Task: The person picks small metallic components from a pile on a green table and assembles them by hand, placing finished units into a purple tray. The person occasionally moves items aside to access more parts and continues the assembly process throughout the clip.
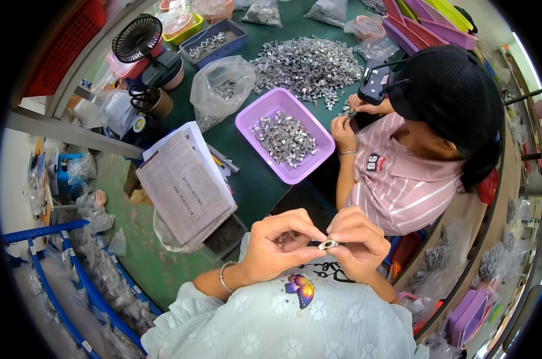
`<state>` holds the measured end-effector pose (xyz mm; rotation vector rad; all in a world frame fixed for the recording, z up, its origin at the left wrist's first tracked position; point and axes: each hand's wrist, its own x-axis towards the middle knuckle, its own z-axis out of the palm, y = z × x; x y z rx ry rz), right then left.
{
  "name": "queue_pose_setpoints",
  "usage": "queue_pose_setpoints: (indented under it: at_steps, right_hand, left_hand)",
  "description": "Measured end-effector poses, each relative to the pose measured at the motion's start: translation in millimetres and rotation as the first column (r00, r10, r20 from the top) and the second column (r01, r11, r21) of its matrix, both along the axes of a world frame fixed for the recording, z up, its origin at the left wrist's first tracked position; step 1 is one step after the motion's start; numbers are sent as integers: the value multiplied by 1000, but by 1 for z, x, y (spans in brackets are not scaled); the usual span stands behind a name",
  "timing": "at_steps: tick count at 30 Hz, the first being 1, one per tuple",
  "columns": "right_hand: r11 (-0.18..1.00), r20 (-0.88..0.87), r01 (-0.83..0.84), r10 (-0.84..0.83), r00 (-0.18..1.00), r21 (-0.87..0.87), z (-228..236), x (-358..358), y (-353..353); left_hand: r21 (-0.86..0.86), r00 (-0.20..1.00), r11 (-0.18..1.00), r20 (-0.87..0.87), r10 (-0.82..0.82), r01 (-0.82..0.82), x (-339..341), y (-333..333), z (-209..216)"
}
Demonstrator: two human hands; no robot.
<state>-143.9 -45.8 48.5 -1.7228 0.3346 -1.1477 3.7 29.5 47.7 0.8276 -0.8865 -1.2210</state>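
In front of my chest, a small silvery metal part (327,245) with a hole in it is pinched between my two hands. My left hand (281,242) grips it from one side with thumb and forefinger; something greyish shows behind those fingers, too unclear to name. From the other side, the thumb and fingertips of my right hand (359,242) close on the same part. Beyond my hands, a purple plastic tray (246,124) at the table's near edge holds many small metal parts (284,139).
A large heap of metal parts (307,67) covers the green table (265,194). To the right sits a co-worker (423,143) in a black cap, hands at small parts. Left are a clear bag (214,90), papers (187,185), a fan (138,39) and a blue bin (234,42).
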Motion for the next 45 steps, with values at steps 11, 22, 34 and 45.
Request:
queue_pose_setpoints:
  at_steps: [11, 22, 34, 45]
  right_hand:
    - [977, -73, 24, -40, 997, -213, 16, -2, -11]
    - [965, -86, 46, -71, 994, -258, 22, -5, -17]
    - [979, -65, 24, -38, 997, -202, 17, -3, -14]
    - [981, -138, 38, -64, 988, -188, 18, 2, -12]
  left_hand:
    - [80, 982, 980, -66, -175, 180, 6, -9, 1]
    - [48, 946, 959, -184, -266, 279, 5, -18, -4]
    - [77, 926, 940, -213, -311, 334, 6, -16, -6]
    - [36, 440, 785, -843, -308, 618, 2, -11, -23]
